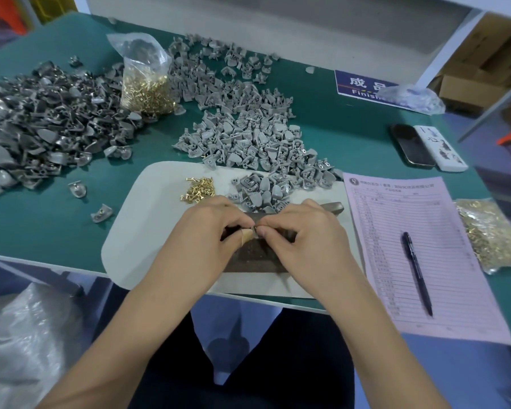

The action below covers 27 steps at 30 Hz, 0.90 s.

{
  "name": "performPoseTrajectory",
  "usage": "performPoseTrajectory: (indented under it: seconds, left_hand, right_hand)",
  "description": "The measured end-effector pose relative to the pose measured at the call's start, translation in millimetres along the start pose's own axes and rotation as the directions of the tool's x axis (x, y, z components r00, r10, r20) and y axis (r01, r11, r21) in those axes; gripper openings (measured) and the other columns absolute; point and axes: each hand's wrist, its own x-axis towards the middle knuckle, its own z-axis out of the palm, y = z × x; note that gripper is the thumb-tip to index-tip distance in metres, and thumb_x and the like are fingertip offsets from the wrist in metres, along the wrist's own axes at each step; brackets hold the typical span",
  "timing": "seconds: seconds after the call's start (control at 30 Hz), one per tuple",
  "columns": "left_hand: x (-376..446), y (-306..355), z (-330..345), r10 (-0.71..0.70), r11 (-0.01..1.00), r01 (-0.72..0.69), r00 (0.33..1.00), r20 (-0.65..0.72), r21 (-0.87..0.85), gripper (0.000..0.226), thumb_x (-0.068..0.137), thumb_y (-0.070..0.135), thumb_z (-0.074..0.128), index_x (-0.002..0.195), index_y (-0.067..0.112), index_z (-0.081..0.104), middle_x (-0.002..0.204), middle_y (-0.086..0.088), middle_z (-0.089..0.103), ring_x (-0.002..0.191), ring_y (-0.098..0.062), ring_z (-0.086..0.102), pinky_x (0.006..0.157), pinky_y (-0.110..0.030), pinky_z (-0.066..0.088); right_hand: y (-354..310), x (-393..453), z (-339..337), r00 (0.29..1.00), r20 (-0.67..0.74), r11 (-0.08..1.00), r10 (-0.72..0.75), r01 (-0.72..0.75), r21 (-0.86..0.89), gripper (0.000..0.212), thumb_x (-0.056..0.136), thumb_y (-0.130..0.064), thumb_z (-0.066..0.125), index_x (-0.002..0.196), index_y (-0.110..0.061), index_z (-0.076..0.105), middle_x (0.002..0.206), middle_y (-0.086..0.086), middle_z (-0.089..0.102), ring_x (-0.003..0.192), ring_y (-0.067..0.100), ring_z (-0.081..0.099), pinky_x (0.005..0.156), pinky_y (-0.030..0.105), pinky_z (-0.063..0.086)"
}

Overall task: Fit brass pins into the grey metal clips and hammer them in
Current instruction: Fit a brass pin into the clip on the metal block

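Observation:
My left hand [210, 231] and my right hand [301, 231] meet fingertip to fingertip over a dark metal block [254, 255] on a white mat [124, 249]. Both pinch a small grey clip [255, 229], mostly hidden by the fingers; my left thumb has a tan plaster. Whether a pin is in the clip cannot be told. A little heap of loose brass pins [198, 188] lies on the mat beyond my left hand. A small heap of grey clips [260, 191] sits just beyond my fingers. A dark metal handle [334, 207] pokes out behind my right hand.
A large pile of darker clips [42, 119] fills the left, a paler pile [248, 128] the middle. A bag of brass pins [146, 84] stands between them, another bag [490, 234] at right. A pink form [396, 231] with a pen [416, 273], and a phone [410, 144], lie right.

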Motion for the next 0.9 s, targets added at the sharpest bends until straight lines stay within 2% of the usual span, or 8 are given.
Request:
performPoseTrajectory:
  seconds: [0.17, 0.27, 0.43, 0.67, 0.7, 0.77, 0.83, 0.9]
  left_hand:
    - [1.4, -0.5, -1.8, -0.023, 0.999, 0.023, 1.0, 0.012, -0.025, 0.013, 0.082, 0.014, 0.08, 0.088, 0.025, 0.08, 0.083, 0.01, 0.064, 0.078, 0.004, 0.054, 0.069, -0.008, 0.037]
    - [4.2, -1.7, -2.8, -0.034, 0.999, 0.034, 0.999, 0.019, -0.018, 0.013, 0.082, 0.014, 0.08, 0.087, 0.025, 0.08, 0.081, 0.009, 0.064, 0.077, 0.002, 0.054, 0.067, -0.01, 0.038]
    - [5.5, -2.8, -2.7, -0.032, 0.999, 0.033, 0.999, 0.021, -0.014, 0.014, 0.081, 0.019, 0.082, 0.085, 0.032, 0.079, 0.079, 0.012, 0.062, 0.076, 0.002, 0.055, 0.065, -0.011, 0.039]
    - [7.5, -4.6, -1.0, -0.012, 1.0, 0.012, 1.0, 0.018, 0.017, 0.012, 0.08, 0.023, 0.082, 0.082, 0.033, 0.077, 0.076, 0.014, 0.06, 0.074, 0.003, 0.054, 0.062, -0.009, 0.035]
    - [7.3, -4.4, -0.4, -0.012, 1.0, 0.012, 1.0, 0.018, 0.017, 0.011, 0.08, 0.023, 0.082, 0.082, 0.033, 0.076, 0.076, 0.015, 0.059, 0.074, 0.004, 0.053, 0.062, -0.009, 0.035]
    - [6.7, -2.9, 1.4, -0.012, 1.0, 0.012, 1.0, 0.017, 0.018, 0.01, 0.082, 0.024, 0.079, 0.082, 0.032, 0.075, 0.077, 0.015, 0.057, 0.073, 0.005, 0.052, 0.062, -0.01, 0.034]
    - [7.2, -0.9, 4.4, -0.004, 0.999, 0.003, 1.0, 0.014, 0.036, 0.008, 0.083, 0.024, 0.077, 0.083, 0.031, 0.073, 0.079, 0.014, 0.056, 0.076, 0.004, 0.052, 0.064, -0.012, 0.034]
    - [8.7, 0.1, 6.3, 0.007, 0.999, -0.008, 1.0, 0.011, 0.052, 0.006, 0.084, 0.023, 0.075, 0.083, 0.028, 0.073, 0.08, 0.013, 0.057, 0.079, 0.001, 0.053, 0.066, -0.017, 0.038]
  right_hand:
    - [-11.3, 10.4, -9.9, 0.993, 0.076, 0.966, -0.088, 0.104, -0.238, 0.01, 0.091, -0.035, 0.072, 0.084, -0.032, 0.079, 0.076, -0.013, 0.064, 0.086, 0.019, 0.052, 0.063, 0.03, 0.035]
    - [-13.9, 13.5, -10.4, 0.993, 0.065, 0.945, -0.1, 0.115, -0.307, 0.012, 0.091, -0.039, 0.07, 0.084, -0.032, 0.078, 0.078, -0.01, 0.066, 0.089, 0.021, 0.054, 0.064, 0.03, 0.031]
    - [-6.1, 4.1, -10.3, 0.997, 0.059, 0.986, 0.043, -0.033, -0.165, 0.009, 0.09, -0.046, 0.066, 0.091, -0.042, 0.074, 0.083, -0.015, 0.068, 0.088, 0.011, 0.057, 0.063, 0.03, 0.045]
    - [3.6, -0.2, -11.1, 0.979, 0.031, 0.979, 0.202, -0.202, 0.012, 0.012, 0.086, -0.051, 0.069, 0.097, -0.044, 0.07, 0.089, -0.028, 0.07, 0.087, -0.003, 0.065, 0.074, 0.029, 0.054]
    - [8.4, -2.2, -13.7, 0.971, -0.014, 0.971, 0.237, -0.237, 0.018, 0.014, 0.088, -0.052, 0.067, 0.097, -0.042, 0.07, 0.089, -0.026, 0.07, 0.088, -0.002, 0.065, 0.072, 0.029, 0.053]
    - [24.3, -8.0, -19.4, 0.937, -0.088, 0.932, 0.337, -0.345, -0.111, 0.018, 0.094, -0.052, 0.062, 0.097, -0.036, 0.067, 0.093, -0.018, 0.066, 0.092, 0.01, 0.062, 0.067, 0.031, 0.047]
    - [41.5, -17.1, -21.1, 0.874, -0.056, 0.838, 0.483, -0.48, -0.26, 0.02, 0.096, -0.049, 0.061, 0.105, -0.031, 0.059, 0.099, -0.007, 0.056, 0.097, 0.023, 0.057, 0.068, 0.036, 0.042]
    - [50.1, -23.2, -17.9, 0.823, 0.012, 0.795, 0.568, -0.544, -0.267, 0.028, 0.099, -0.043, 0.06, 0.115, -0.022, 0.051, 0.107, 0.004, 0.052, 0.099, 0.032, 0.054, 0.073, 0.042, 0.044]
